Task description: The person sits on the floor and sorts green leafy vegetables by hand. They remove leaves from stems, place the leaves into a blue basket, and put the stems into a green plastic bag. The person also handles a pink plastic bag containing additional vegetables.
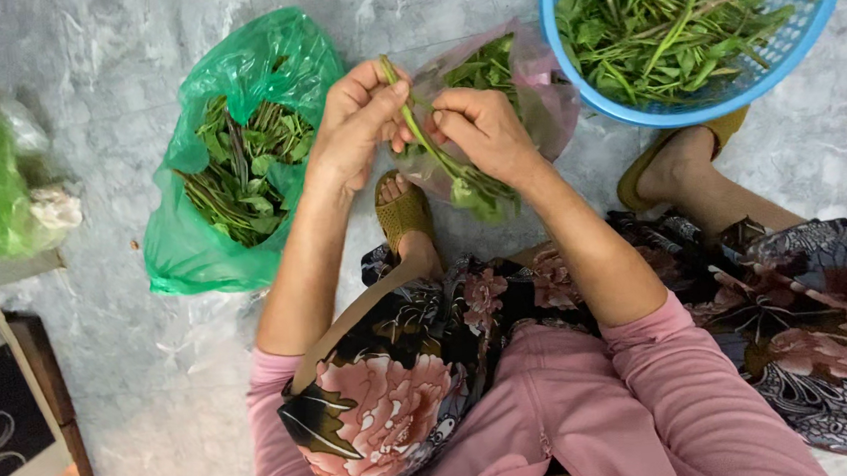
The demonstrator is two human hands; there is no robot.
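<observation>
Both hands working 1 green stem (427,140) over the pink bag (542,93). Left hand (353,125) pinching its upper end; right hand (481,132) gripping it just beside. Green bag (242,161) lying left, blue basket (699,103) sitting right.

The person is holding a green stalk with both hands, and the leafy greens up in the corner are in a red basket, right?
Not quite. In the head view the basket holding the leafy greens in the corner is blue, not red. The rest holds: the left hand and the right hand both grip the green stalk.
</observation>
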